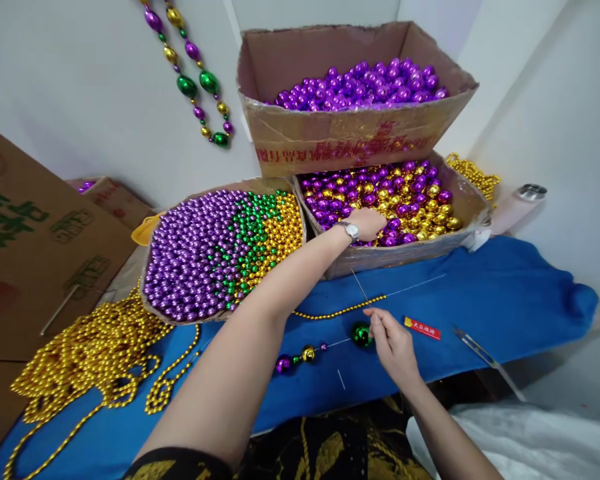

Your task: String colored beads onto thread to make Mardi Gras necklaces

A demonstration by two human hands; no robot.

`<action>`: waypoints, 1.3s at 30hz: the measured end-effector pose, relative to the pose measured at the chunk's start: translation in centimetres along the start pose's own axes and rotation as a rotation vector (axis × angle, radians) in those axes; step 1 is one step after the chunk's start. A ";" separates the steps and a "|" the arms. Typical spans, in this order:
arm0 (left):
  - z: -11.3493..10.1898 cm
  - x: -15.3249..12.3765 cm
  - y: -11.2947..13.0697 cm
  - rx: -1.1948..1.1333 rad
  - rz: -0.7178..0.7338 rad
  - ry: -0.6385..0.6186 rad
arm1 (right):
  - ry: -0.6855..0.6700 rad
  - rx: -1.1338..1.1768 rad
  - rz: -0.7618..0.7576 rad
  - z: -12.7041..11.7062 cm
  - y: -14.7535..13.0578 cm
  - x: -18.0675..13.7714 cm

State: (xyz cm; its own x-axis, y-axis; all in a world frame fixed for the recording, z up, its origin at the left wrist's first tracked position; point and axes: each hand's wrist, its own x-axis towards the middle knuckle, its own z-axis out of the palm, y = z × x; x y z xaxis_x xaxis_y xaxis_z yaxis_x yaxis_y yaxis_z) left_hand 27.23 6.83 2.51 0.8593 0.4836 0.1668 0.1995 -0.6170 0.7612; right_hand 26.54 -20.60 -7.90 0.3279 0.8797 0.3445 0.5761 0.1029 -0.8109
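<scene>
My left hand [367, 224], with a silver watch on its wrist, reaches over the front wall of a carton [400, 253] and in among purple and gold beads [433, 217]. Its fingers look curled, but the tips are hidden. Over the blue cloth [525, 293], my right hand [393, 340] pinches a thin needle [360, 287] that points up and left. Close beside those fingers is a large green bead [361, 335]. A white thread leads left from it to a small purple bead, a gold bead [308, 353] and a larger purple bead [283, 364].
A second carton [350, 140] of purple beads stands on the first. At left is a bin of small purple, green and gold beads [195, 253], beside heaped gold bead strands [90, 353]. Thread snips [475, 347] and a red packet [423, 328] lie right. A finished-looking necklace [209, 82] hangs behind.
</scene>
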 end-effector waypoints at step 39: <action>3.4 -23.1 2.6 -1.471 -0.359 0.754 | -0.022 -0.262 -0.433 1.7 -1.3 -0.5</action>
State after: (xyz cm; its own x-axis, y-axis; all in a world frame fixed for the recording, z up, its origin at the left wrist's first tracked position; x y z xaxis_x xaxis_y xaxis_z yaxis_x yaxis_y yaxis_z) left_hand 9.48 -8.06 -1.53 0.3845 0.8960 -0.2219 -0.6283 0.4302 0.6482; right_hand 24.42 -20.37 -7.83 0.0032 0.7916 0.6110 0.8251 0.3432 -0.4489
